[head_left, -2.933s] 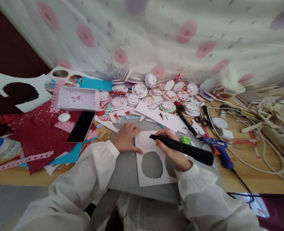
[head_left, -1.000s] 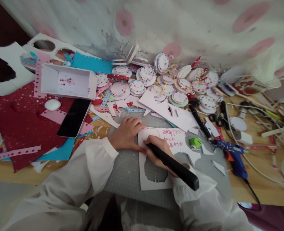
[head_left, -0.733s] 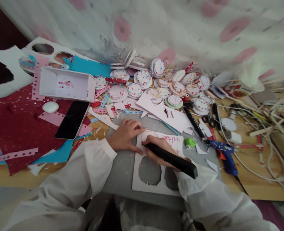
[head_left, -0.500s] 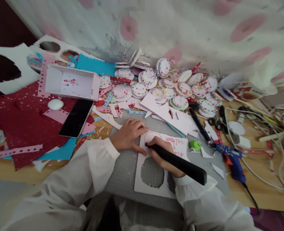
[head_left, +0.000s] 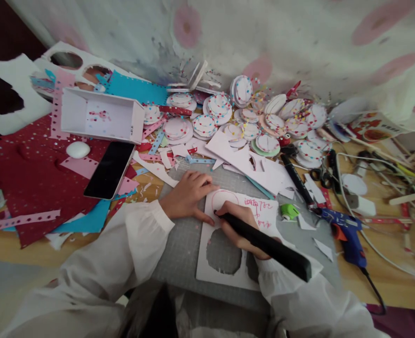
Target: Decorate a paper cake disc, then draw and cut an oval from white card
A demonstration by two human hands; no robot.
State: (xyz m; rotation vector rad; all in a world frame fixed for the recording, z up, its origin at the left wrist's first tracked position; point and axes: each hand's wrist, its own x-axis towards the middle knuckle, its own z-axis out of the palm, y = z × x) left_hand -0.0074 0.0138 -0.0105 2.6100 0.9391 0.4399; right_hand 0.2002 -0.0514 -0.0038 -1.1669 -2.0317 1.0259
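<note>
A white card sheet [head_left: 202, 263] lies on the grey cutting mat [head_left: 174, 253]. It has a red circle outline, red writing at its upper right and a ragged round hole below the circle. Wrapped round a long black utility knife [head_left: 263, 239], my right hand [head_left: 240, 220] rests on the card. The knife slants down to the left, its tip at the lower left of the red circle; the blade itself is too small to make out. My left hand [head_left: 189, 195] lies flat at the card's upper left edge, thumb and fingers apart, holding nothing.
Behind the card are white paper offcuts [head_left: 242, 162] and several decorated layered discs [head_left: 205, 126]. A phone [head_left: 110, 170] and a white box [head_left: 103, 115] lie left. On the right are a green tape dispenser [head_left: 289, 211], a black marker [head_left: 297, 180], scissors [head_left: 321, 177] and a blue glue gun [head_left: 348, 237].
The knife tip has shifted very slightly down and right along the red outline. My left hand stays at the card's edge. The view has turned slightly.
</note>
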